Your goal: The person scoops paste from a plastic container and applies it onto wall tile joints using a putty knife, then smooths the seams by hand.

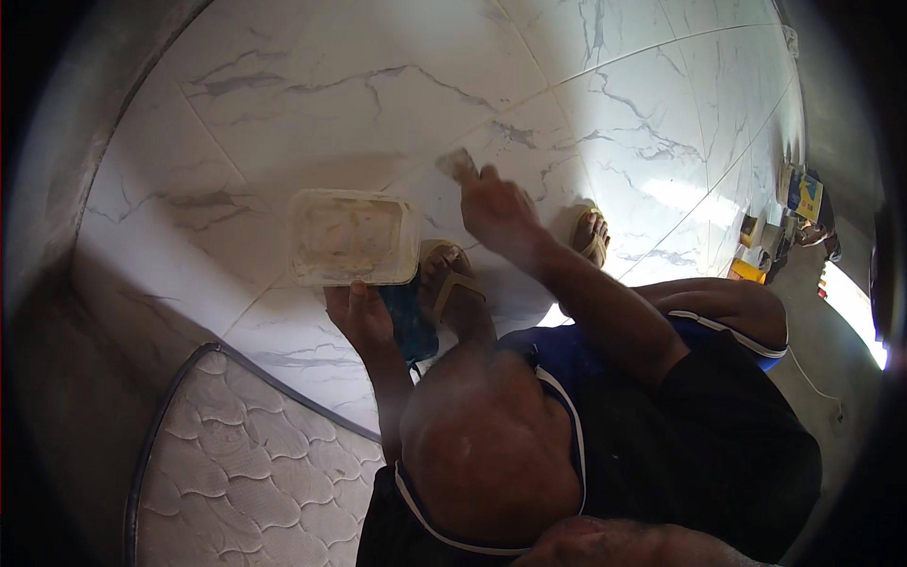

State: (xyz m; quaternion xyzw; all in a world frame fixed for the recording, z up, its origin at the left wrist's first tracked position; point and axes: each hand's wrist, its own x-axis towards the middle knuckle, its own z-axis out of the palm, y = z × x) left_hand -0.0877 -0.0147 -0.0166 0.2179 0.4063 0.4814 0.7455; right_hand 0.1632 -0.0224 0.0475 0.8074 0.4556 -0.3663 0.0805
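Translucent whitish rectangular plastic tub (404, 241), smeared inside with pale residue (351, 234), is in the left hand (361, 314), thumb against its near edge, over the white, grey-veined tiled floor (378, 128). Its long axis runs left to right. The right hand (501, 210), closed around a short, pale, blurred tool (456, 164), is beyond the tub's right end, apart from it; the left is nearer.

The room is rather dim. A strong white light comes from far right of the plastic container (299, 241), and it leaves glare on the tiled floor (378, 113) at that side. Soft shadow lies just above the container. Right of it, the right hand (501, 210) with its tool (457, 165) looks slightly blurred. Far around it, lines bend and edges become black.
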